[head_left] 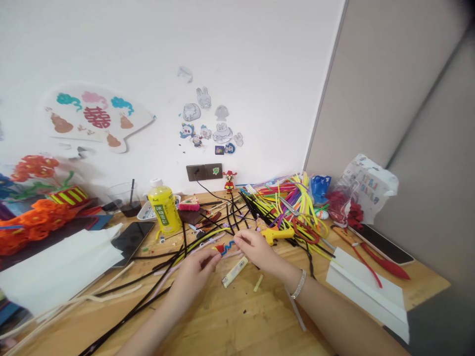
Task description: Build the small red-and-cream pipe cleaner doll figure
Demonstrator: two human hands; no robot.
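Observation:
Between my two hands is a small pipe-cleaner piece (226, 247), a wavy blue length with a red and yellow end. My left hand (203, 263) pinches the red and yellow end. The fingers of my right hand (254, 247) are closed on the blue end. Just below the piece, a pale lighter-like stick (235, 272) lies on the wooden table. A yellow glue gun (276, 235) lies right behind my right hand, partly covered by it. A short pale yellow scrap (258, 283) rests near my right wrist.
A heap of coloured pipe cleaners (293, 198) with scissors (289, 206) spreads at the back right. A yellow drink bottle (163, 207) and a cup (128, 200) stand back left. Red-handled pliers (386, 260) and white paper (367, 284) lie right; black pipe cleaners (141, 309) cross the left.

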